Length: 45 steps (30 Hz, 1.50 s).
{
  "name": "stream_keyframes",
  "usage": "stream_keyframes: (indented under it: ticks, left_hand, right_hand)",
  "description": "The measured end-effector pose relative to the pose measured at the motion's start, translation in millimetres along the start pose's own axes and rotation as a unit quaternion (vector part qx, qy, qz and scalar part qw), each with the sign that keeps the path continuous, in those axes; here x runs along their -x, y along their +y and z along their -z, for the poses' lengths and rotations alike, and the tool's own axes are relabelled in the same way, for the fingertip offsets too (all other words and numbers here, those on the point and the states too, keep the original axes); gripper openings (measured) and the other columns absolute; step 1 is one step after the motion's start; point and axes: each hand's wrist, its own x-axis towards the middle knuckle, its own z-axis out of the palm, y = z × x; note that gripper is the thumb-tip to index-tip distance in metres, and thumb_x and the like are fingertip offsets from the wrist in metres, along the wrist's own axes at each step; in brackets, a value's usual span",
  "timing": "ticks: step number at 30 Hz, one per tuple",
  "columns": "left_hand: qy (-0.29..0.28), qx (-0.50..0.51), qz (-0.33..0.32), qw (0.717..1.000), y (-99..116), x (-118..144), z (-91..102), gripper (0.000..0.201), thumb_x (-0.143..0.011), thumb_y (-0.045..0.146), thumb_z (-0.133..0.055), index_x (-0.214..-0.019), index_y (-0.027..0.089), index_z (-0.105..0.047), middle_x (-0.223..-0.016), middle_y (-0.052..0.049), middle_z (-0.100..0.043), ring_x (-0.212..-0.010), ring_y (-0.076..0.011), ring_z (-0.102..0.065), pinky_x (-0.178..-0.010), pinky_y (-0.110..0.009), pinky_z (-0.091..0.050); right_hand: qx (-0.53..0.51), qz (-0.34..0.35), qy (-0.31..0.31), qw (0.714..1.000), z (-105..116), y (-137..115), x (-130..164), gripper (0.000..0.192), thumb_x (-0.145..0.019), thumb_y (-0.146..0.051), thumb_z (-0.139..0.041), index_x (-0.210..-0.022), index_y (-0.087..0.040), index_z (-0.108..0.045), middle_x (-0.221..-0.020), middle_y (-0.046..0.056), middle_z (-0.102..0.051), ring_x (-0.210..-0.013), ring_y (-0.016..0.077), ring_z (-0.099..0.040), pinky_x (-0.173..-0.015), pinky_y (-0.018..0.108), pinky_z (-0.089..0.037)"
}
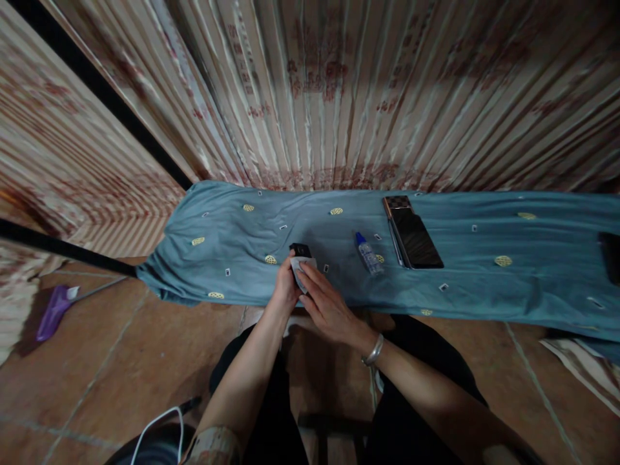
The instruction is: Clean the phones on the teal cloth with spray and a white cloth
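Note:
My left hand (pixel 283 290) grips a small black device (pixel 300 250) at the near edge of a blue-green cloth (pixel 484 284). My right hand (pixel 328 303), with a silver bracelet on its wrist, presses a pale wipe (pixel 303 265) against that device. A small clear bottle with a blue cap (pixel 368 254) lies on the cloth just to the right of my hands. Further right lies a dark phone (pixel 416 239), its top on a checkered case (pixel 398 203).
Striped curtains (pixel 339 97) hang behind the cloth-covered surface. A purple broom head (pixel 52 312) rests on the tiled floor at the left. A dark object (pixel 611 255) sits at the right edge. A white cable (pixel 157 423) runs near my left elbow.

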Motion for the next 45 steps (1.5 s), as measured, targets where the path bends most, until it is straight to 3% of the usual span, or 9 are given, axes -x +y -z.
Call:
stream_keyframes:
  ticks: [6,10,13,17,24,29,36,40,45]
  left_hand:
    - [0.015,0.031,0.045,0.998,12.5,0.9,2.8,0.043,-0.092,0.042,-0.046,-0.073,0.010,-0.068,-0.058,-0.007,-0.066,-0.049,-0.0147,-0.060,-0.061,-0.027,-0.052]
    - [0.015,0.067,0.049,0.996,14.5,5.6,-4.8,0.048,-0.097,0.038,-0.036,-0.078,0.009,-0.069,-0.063,-0.008,-0.069,-0.056,-0.0162,-0.065,-0.068,-0.028,-0.054]
    - [0.021,0.085,0.029,0.996,14.6,8.9,-10.1,0.047,-0.098,0.035,-0.032,-0.086,0.009,-0.070,-0.068,-0.009,-0.071,-0.071,-0.0188,-0.070,-0.077,-0.029,-0.055]
    - [-0.004,0.079,0.024,0.997,14.0,12.2,-9.8,0.039,-0.095,0.034,-0.041,-0.098,0.008,-0.070,-0.083,-0.011,-0.074,-0.086,-0.0211,-0.071,-0.087,-0.031,-0.054]
    - [-0.054,0.041,0.003,0.998,7.1,17.1,-9.2,0.039,-0.094,0.038,-0.044,-0.094,0.010,-0.071,-0.090,-0.011,-0.075,-0.097,-0.0219,-0.069,-0.092,-0.032,-0.051]
    - [-0.057,0.025,0.015,0.998,-3.3,19.9,-10.8,0.029,-0.088,0.035,-0.055,-0.091,0.011,-0.071,-0.090,-0.010,-0.075,-0.100,-0.0228,-0.069,-0.093,-0.032,-0.051]
    - [-0.064,0.010,0.060,0.996,-18.5,29.4,-12.7,0.025,-0.089,0.031,-0.054,-0.092,0.013,-0.071,-0.088,-0.008,-0.075,-0.099,-0.0227,-0.069,-0.092,-0.033,-0.052]
    - [-0.081,-0.024,0.071,0.994,-25.2,33.2,-12.5,0.024,-0.086,0.033,-0.059,-0.090,0.013,-0.072,-0.087,-0.009,-0.075,-0.098,-0.0236,-0.069,-0.090,-0.033,-0.052]
    - [-0.104,-0.072,0.017,0.992,-28.2,34.1,-10.8,0.022,-0.074,0.033,-0.072,-0.084,0.013,-0.073,-0.084,-0.007,-0.075,-0.095,-0.0240,-0.069,-0.086,-0.032,-0.051]
  right_hand:
    - [0.066,0.057,-0.009,0.996,-3.5,-1.4,6.0,0.068,-0.098,-0.011,-0.035,-0.156,-0.024,-0.002,-0.157,0.012,-0.032,-0.147,0.0221,-0.025,-0.116,0.047,-0.038]
    - [0.099,0.056,-0.006,0.993,-3.2,-2.8,6.0,0.071,-0.097,-0.016,-0.041,-0.156,-0.018,-0.004,-0.156,0.016,-0.033,-0.147,0.0269,-0.024,-0.115,0.051,-0.037]
    - [0.100,0.037,0.005,0.994,-3.2,-1.5,5.7,0.072,-0.097,-0.020,-0.042,-0.156,-0.019,-0.002,-0.159,0.015,-0.026,-0.149,0.0276,-0.020,-0.117,0.054,-0.034]
    - [0.060,-0.002,0.023,0.998,-3.2,2.4,6.3,0.071,-0.098,-0.023,-0.040,-0.156,-0.023,0.001,-0.163,0.011,-0.014,-0.150,0.0257,-0.015,-0.118,0.053,-0.030]
    - [-0.039,-0.089,0.028,0.995,2.1,-0.9,6.8,0.063,-0.101,-0.029,-0.036,-0.156,-0.030,-0.005,-0.165,0.005,-0.009,-0.150,0.0218,-0.016,-0.120,0.048,-0.027]
    - [-0.059,-0.127,0.050,0.989,8.7,3.1,4.9,0.057,-0.101,-0.034,-0.034,-0.155,-0.030,-0.014,-0.164,0.004,-0.013,-0.150,0.0202,-0.018,-0.121,0.047,-0.024]
    - [-0.038,-0.156,0.071,0.984,18.4,20.0,-2.2,0.057,-0.101,-0.040,-0.032,-0.154,-0.022,-0.021,-0.160,0.009,-0.026,-0.148,0.0202,-0.023,-0.120,0.047,-0.028]
    - [-0.027,-0.140,0.089,0.986,27.2,23.7,-7.8,0.051,-0.101,-0.036,-0.032,-0.150,-0.023,-0.032,-0.154,0.009,-0.040,-0.143,0.0198,-0.035,-0.118,0.047,-0.032]
    - [-0.021,-0.093,0.101,0.990,37.1,22.4,-11.0,0.044,-0.101,-0.026,-0.030,-0.143,-0.027,-0.045,-0.137,0.006,-0.058,-0.131,0.0186,-0.049,-0.113,0.045,-0.039]
